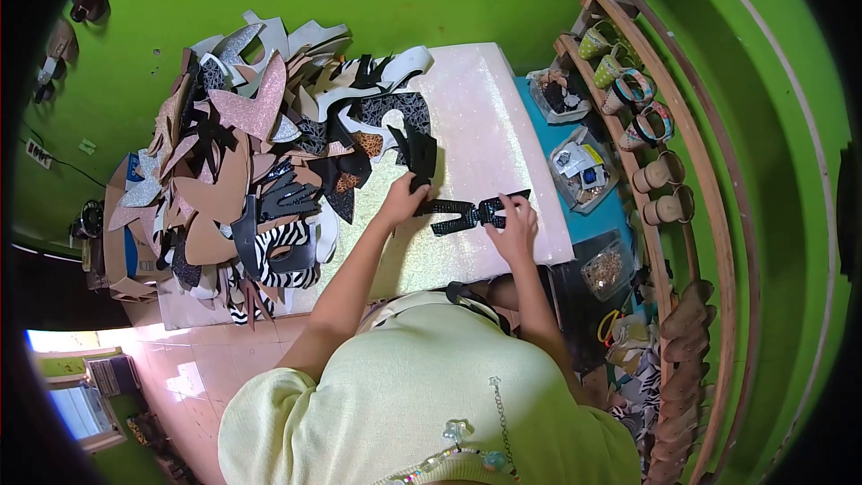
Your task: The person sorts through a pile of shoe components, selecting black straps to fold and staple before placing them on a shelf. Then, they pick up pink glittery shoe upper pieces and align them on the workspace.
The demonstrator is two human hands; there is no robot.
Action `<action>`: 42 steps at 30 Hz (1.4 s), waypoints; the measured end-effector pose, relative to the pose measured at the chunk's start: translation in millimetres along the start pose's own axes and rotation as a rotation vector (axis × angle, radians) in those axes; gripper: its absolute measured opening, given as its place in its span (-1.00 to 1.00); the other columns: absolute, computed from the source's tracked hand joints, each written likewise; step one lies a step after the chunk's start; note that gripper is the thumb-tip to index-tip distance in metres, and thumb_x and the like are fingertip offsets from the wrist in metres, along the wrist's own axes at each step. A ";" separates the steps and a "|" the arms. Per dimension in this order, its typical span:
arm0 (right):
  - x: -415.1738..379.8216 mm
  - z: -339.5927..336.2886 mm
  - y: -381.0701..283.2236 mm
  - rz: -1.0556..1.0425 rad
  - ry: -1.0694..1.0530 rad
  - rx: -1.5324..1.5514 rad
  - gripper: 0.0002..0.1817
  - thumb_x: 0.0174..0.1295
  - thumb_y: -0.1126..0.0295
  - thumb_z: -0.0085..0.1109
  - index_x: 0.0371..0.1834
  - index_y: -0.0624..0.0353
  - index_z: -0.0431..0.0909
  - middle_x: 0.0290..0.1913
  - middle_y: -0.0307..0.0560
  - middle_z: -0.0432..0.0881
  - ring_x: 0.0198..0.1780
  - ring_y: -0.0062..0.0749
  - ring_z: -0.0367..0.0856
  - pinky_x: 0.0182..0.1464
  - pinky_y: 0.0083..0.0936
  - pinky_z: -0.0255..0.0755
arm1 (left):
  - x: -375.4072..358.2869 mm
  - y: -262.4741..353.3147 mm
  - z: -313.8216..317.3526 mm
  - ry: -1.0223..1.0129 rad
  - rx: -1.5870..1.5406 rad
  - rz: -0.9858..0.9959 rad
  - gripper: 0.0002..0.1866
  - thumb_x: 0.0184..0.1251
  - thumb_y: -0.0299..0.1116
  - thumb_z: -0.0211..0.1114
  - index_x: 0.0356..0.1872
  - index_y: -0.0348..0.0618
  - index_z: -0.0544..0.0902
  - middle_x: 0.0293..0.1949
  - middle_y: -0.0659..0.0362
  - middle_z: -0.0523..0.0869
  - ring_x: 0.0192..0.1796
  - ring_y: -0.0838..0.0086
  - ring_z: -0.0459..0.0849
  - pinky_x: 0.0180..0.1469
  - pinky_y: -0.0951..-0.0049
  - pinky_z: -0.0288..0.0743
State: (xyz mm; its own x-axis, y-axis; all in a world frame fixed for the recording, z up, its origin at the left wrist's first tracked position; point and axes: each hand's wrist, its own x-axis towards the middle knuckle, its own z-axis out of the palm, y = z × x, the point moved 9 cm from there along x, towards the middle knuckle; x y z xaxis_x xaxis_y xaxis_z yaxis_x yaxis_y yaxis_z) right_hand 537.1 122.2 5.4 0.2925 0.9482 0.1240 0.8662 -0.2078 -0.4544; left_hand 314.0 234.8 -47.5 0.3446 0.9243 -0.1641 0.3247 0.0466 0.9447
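My left hand [401, 200] pinches the lower end of a black cut shoe-upper piece [419, 154] with split, strap-like ends, holding it over the table's left part. Below and right of it lies a black glittery X-shaped strap piece [465, 214], flat on the pale shiny sheet [489, 117]. The fingers of my right hand [514, 226] are closed on the right end of this X-shaped piece. Its left arms reach close to my left hand. Whether my left fingers also touch it is hard to tell.
A large heap of cut upper pieces [238, 166] covers the table's left side. Plastic tubs [582, 171] stand on a blue surface at right. Beyond them a wooden rack [628, 157] holds several sandals. A box of small beads [606, 269] lies nearer me.
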 end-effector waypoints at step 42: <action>44.8 26.8 1.0 0.330 -0.190 1.215 -0.92 0.14 0.58 0.11 -0.36 0.28 0.41 -0.46 -0.13 0.56 -0.53 -0.55 0.56 -0.50 -0.70 0.46 | -37.6 19.1 -0.6 -0.122 -0.154 -0.005 -0.76 0.00 -0.44 0.38 -0.31 -0.34 0.62 -0.43 0.17 0.66 -0.42 0.59 0.54 -0.33 0.53 0.44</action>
State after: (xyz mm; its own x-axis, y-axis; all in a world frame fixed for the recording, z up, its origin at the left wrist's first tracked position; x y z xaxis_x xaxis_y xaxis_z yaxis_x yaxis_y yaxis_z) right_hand 540.2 171.0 -13.1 0.2729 0.9340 -0.2307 -0.1925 -0.1820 -0.9643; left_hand 306.6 201.2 -23.1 0.4506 0.8715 -0.1933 0.1911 0.1174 0.9745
